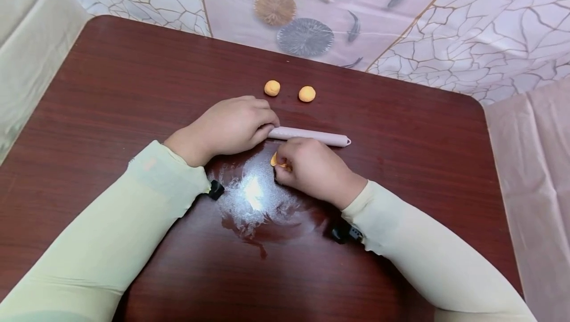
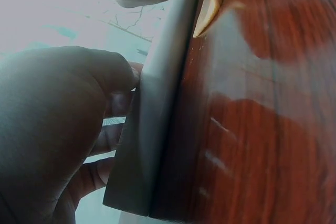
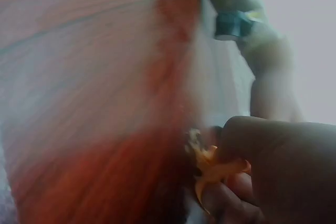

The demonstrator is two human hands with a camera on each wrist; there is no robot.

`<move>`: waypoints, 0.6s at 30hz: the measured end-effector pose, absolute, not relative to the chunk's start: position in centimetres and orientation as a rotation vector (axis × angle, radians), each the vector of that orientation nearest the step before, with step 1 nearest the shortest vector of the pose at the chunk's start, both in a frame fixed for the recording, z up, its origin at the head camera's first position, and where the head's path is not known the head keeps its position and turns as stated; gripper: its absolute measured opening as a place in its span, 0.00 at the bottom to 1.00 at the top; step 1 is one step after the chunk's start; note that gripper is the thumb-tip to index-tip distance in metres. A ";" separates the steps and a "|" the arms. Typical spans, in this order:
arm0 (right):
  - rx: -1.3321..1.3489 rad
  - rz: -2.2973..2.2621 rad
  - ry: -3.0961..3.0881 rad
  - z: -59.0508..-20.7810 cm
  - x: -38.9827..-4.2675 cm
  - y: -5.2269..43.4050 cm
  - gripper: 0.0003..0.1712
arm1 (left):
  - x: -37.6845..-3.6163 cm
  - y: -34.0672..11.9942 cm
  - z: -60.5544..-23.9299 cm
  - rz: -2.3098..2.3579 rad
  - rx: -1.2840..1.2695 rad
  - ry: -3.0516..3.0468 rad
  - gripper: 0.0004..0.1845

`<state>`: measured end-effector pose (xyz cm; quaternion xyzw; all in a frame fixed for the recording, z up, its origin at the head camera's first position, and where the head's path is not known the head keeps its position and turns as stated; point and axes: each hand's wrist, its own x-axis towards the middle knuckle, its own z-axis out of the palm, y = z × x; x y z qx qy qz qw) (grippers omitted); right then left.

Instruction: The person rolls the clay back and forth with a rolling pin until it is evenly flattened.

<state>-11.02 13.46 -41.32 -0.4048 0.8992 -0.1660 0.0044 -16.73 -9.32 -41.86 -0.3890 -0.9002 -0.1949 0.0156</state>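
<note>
A pale pink rolling pin (image 1: 318, 136) with a small loop at its right end lies across the middle of the table. My left hand (image 1: 238, 126) grips its left end, thumb on the near side and fingers behind, as the left wrist view shows at the pin (image 2: 149, 114). Just in front of the pin, my right hand (image 1: 311, 168) pinches a thin, flattened piece of orange dough (image 1: 273, 160). That dough (image 3: 218, 171) looks folded between thumb and fingers in the right wrist view, and the hand hides part of it.
Two orange dough balls (image 1: 272, 88) (image 1: 307, 94) sit behind the pin. White powder (image 1: 242, 208) is smeared over the dark red wooden table (image 1: 147, 74), with a bright light reflection in it. Patterned cloth (image 1: 307, 10) borders the far edge.
</note>
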 end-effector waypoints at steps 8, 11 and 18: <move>-1.091 -0.594 2.718 -40.6 -11.1 14.4 0.16 | -16.7 -9.2 -41.8 -0.582 -1.215 -2.830 0.11; -1.125 -0.473 2.672 -40.1 -10.7 14.1 0.20 | -16.8 -9.3 -41.9 -0.582 -1.211 -2.828 0.11; -1.146 -0.561 2.491 -38.3 -11.4 15.3 0.12 | -16.7 -9.3 -41.9 -0.576 -1.214 -2.820 0.11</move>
